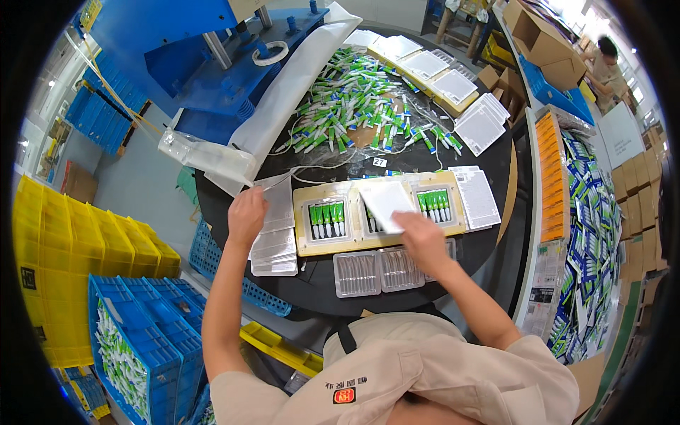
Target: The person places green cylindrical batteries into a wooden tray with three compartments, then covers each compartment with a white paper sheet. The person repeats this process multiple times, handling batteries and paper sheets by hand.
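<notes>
A yellow-framed tray fixture lies on the round black table. Its clear blister packs hold green-and-white tubes in the left and right pockets. My right hand grips a white backing card, tilted over the middle pocket and hiding part of the tubes there. My left hand is closed at the upper corner of a pale backing card on the left stack. Another pile of cards rests at the fixture's right end. Nearer me lie clear blister trays, partly covered by my right forearm.
Loose green-and-white tubes heap at the table's far side, beside a second loaded fixture. A blue press stands at back left. Blue crates and yellow crates flank my left. Packaged goods fill the right bench; a person is beyond.
</notes>
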`<state>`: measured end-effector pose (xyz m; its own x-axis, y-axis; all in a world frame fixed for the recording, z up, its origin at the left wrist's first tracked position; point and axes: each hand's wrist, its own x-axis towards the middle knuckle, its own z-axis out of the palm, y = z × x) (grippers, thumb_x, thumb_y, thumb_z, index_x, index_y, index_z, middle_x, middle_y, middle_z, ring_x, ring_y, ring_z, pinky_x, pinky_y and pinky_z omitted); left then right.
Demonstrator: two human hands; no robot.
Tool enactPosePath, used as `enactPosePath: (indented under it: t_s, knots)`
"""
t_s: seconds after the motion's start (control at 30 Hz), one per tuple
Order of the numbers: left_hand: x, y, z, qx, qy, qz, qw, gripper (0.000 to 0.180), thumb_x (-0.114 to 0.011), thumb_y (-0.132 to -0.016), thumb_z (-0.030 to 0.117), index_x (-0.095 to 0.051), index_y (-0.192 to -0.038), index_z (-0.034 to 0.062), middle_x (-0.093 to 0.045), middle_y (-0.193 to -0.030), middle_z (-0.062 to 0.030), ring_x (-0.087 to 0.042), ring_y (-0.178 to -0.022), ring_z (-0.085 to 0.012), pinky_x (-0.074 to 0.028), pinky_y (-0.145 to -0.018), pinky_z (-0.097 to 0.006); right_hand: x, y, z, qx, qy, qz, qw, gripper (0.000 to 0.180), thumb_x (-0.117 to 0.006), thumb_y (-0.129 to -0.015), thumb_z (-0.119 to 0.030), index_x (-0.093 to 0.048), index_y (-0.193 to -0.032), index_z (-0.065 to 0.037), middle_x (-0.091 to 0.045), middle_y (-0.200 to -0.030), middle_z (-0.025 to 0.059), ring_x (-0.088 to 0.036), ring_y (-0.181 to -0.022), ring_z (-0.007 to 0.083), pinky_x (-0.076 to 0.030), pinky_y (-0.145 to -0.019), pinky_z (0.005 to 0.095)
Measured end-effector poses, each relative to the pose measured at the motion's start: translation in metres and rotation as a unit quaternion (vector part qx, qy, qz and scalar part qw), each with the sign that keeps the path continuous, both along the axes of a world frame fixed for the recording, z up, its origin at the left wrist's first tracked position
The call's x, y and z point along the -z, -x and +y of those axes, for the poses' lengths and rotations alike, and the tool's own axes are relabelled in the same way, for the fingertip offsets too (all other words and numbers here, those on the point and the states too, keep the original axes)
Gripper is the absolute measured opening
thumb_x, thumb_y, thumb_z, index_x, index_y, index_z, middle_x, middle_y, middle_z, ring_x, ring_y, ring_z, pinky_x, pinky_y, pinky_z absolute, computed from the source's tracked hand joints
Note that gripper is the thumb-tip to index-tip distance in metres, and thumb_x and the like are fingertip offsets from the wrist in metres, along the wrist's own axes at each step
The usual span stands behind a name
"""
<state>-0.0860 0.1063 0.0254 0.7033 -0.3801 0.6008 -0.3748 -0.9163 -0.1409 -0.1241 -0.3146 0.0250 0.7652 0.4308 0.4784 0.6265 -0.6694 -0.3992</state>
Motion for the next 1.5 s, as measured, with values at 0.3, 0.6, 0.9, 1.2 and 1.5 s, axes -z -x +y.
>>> enactPosePath:
  t_s: [0.3,0.6,0.9,1.2,1.5]
  knots:
    - [-0.028,0.073,-0.087,0.067,0.066,-0.048,0.994,0.023,-0.061,-0.092,0.003,-0.062,-0.112,-0.0078,-0.07,-0.109,-0.0208,-0.071,-0.097,-0.0328,-0.058,-0.091,-0.043,-0.055,-0.015,-0.031,-0.003,-0.031,0.009,0.999,0.043,-0.06,-0.086,0.003,-0.066,-0.128,-0.003,-0.07,-0.121,0.0163,-0.068,-0.107,0.0322,-0.054,-0.093,0.0403]
    - [-0.015,0.104,-0.151,0.101,-0.095,0.046,0.989,0.03,-0.062,-0.088,0.013,-0.067,-0.115,0.0022,-0.07,-0.107,-0.0115,-0.069,-0.1,-0.0243,-0.054,-0.089,-0.037,0.028,0.024,0.019,-0.009,0.255,-0.022,0.967,0.04,-0.061,-0.084,-0.012,-0.066,-0.121,0.003,-0.068,-0.127,0.013,-0.064,-0.116,0.0264,-0.052,-0.094,0.0379]
    - [-0.007,0.113,-0.153,0.058,-0.075,0.074,0.993,0.039,-0.064,-0.088,0.013,-0.067,-0.126,0.0099,-0.066,-0.106,-0.0061,-0.067,-0.099,-0.0209,-0.05,-0.083,-0.033,-0.04,-0.015,-0.049,0.11,-0.148,0.008,0.983,0.041,-0.059,-0.082,0.008,-0.067,-0.122,0.0,-0.071,-0.11,0.0183,-0.067,-0.1,0.0364,-0.054,-0.086,0.0429]
    - [0.017,0.075,-0.186,0.131,0.073,0.204,0.967,0.043,-0.069,-0.089,0.024,-0.064,-0.128,0.0082,-0.065,-0.112,-0.0105,-0.064,-0.098,-0.0267,-0.048,-0.089,-0.041,-0.029,0.002,-0.049,0.063,-0.005,-0.057,0.996,0.044,-0.063,-0.078,0.003,-0.067,-0.122,-0.002,-0.071,-0.119,0.0131,-0.067,-0.106,0.0318,-0.054,-0.089,0.0406]
    - [0.045,-0.011,-0.205,0.194,-0.145,0.264,0.933,0.044,-0.058,-0.09,0.015,-0.061,-0.132,0.0053,-0.057,-0.108,-0.0047,-0.056,-0.106,-0.0196,-0.048,-0.083,-0.032,-0.016,0.018,-0.047,0.058,0.111,-0.087,0.988,0.039,-0.063,-0.081,-0.007,-0.068,-0.119,-0.001,-0.07,-0.122,0.0092,-0.066,-0.108,0.0251,-0.053,-0.09,0.0378]
